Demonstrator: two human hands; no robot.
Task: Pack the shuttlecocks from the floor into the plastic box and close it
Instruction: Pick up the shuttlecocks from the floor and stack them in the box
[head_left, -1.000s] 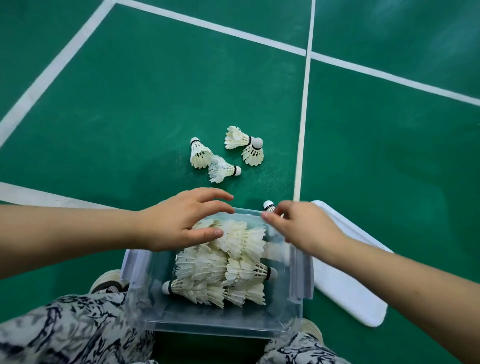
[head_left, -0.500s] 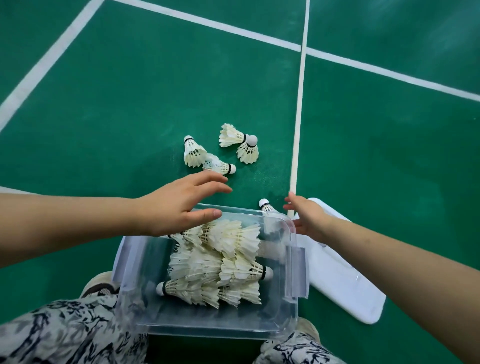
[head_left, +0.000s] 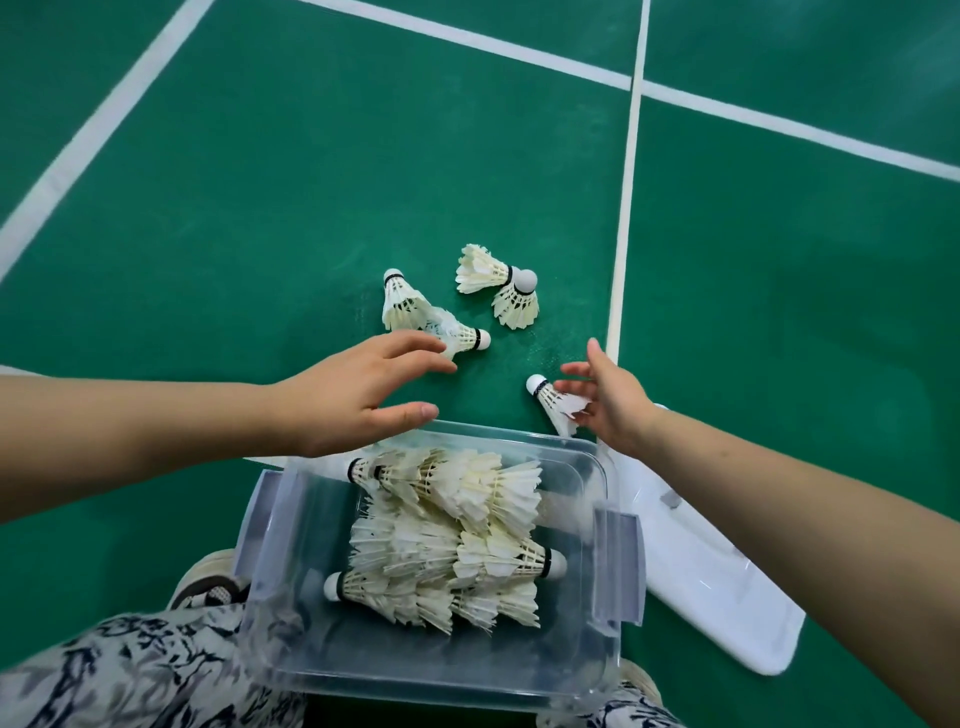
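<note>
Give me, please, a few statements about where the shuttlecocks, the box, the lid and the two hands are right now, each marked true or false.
1. The plastic box is open and already holds shuttlecocks. True.
2. The lid is snapped onto the box. False: it lies on the floor to the right of the box.
3. Five shuttlecocks lie on the floor beyond the box. True.
4. The right hand is open beside a lone shuttlecock. True.
5. The left hand is inside the box. False: it reaches beyond the box towards a shuttlecock pair.
</note>
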